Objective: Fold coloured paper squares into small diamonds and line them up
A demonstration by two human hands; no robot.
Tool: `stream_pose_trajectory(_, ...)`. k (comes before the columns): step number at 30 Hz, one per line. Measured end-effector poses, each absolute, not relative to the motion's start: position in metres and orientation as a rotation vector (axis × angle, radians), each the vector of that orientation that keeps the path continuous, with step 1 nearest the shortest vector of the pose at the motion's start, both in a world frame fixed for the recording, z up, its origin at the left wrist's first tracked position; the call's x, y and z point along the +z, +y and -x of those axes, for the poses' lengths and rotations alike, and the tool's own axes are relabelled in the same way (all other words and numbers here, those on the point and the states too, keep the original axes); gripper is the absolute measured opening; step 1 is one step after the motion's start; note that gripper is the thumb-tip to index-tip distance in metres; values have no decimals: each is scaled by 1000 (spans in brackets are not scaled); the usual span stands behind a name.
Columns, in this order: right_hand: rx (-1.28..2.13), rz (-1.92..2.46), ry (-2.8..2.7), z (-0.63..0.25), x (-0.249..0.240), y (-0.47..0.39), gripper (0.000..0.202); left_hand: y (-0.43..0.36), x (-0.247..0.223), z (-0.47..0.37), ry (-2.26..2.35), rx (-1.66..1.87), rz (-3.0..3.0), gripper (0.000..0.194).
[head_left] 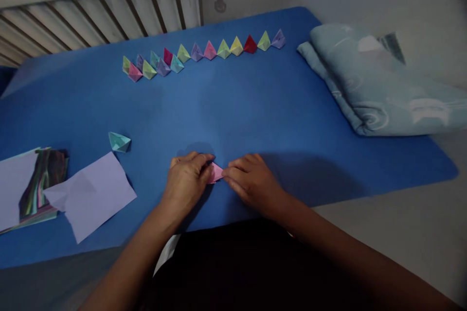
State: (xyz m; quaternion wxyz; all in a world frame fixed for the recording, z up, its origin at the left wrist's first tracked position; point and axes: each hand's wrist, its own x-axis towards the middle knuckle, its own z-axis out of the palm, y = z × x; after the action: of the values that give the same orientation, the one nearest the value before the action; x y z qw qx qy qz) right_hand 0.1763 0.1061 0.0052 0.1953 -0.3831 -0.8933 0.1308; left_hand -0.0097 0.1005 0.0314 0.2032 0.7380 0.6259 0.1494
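A small pink folded paper (pixel 215 173) lies low on the blue surface (pixel 233 112), close to its front edge. My left hand (pixel 188 178) covers the paper's left part, fingers closed on it. The right tip of the paper is pinched between the fingers of my right hand (pixel 251 180). Up and to the left stands a teal folded paper boat (pixel 119 142), touched by neither hand. The underside of the pink paper and part of its left side are hidden.
Several coloured paper boats (pixel 209 50) form a row along the back. At left are a lilac sheet (pixel 98 192) and a paper stack (pixel 14 184). A folded blanket (pixel 372 82) lies at right. Behind the surface is a white radiator (pixel 109 9).
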Motion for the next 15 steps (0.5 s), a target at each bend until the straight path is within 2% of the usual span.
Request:
stream_pose_trajectory(7,367,1082,-2499,-176,6,106,19,107,31,10,1716,400,-2027,10)
stream_pose_trajectory(15,359,1079,-2495,-176,7,105,19,105,34,4,1751,383,-2015,13)
